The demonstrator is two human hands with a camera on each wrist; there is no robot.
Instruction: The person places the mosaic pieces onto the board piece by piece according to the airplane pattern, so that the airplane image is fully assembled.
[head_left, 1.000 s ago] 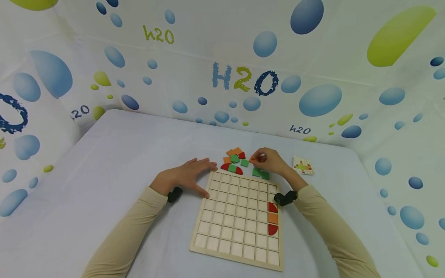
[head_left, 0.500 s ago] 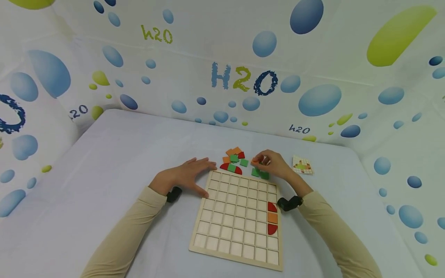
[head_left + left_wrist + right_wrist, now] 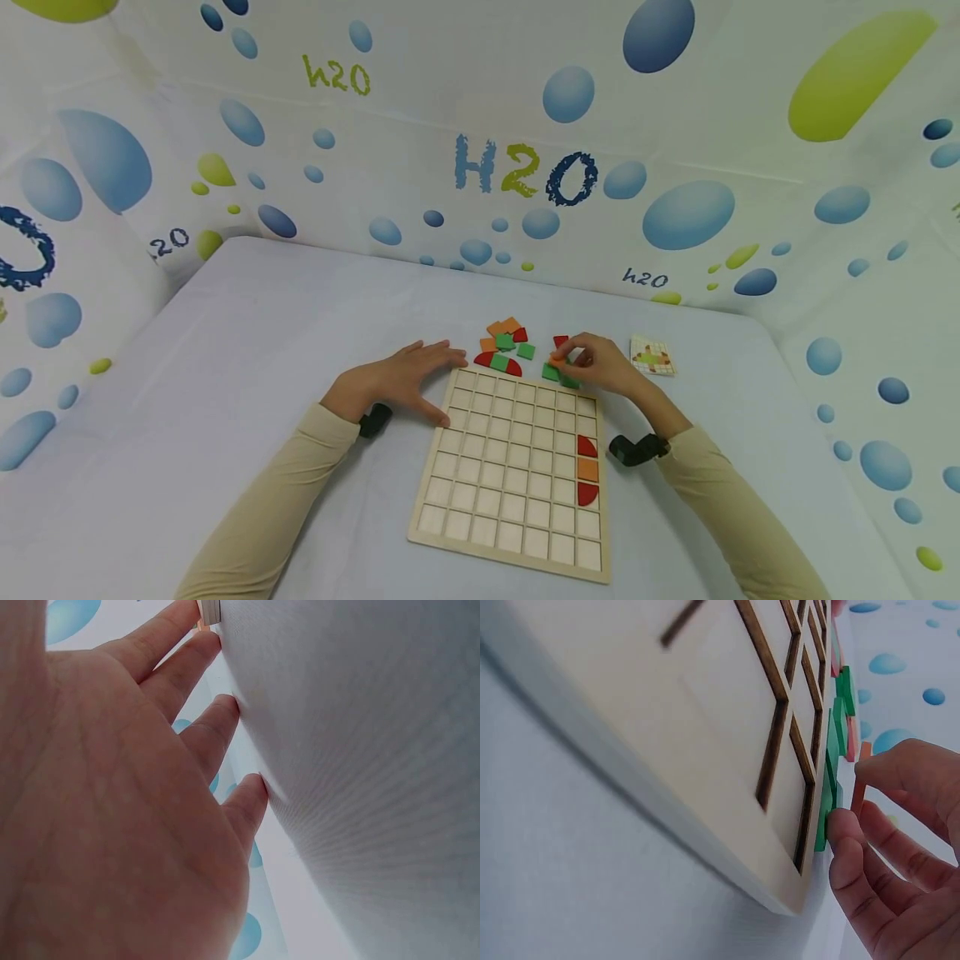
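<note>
A wooden grid board (image 3: 512,505) lies on the white table. My left hand (image 3: 405,375) is spread at its upper left, with thumb and fingertips at the frame's edge; in the left wrist view the fingertips rest on the cloth. My right hand (image 3: 600,365) pinches an orange square tile (image 3: 858,796) between thumb and fingers, just beyond the board's far right corner. Green tiles (image 3: 551,372) lie right under that hand, and a red piece (image 3: 560,341) shows behind it. Along the board's right column sit a red quarter-round piece (image 3: 587,447), an orange square (image 3: 587,470) and another red quarter-round (image 3: 587,495).
Beyond the board's far edge lies a loose pile with orange tiles (image 3: 495,329), green tiles (image 3: 527,352) and red rounded pieces (image 3: 484,359). A small pattern card (image 3: 652,357) lies to the right. A printed curtain (image 3: 420,167) stands behind the table.
My right hand, pinching the orange tile, has come nearer and slightly right, over the green tiles. A red piece behind it has come into sight. My left hand has stayed in place.
</note>
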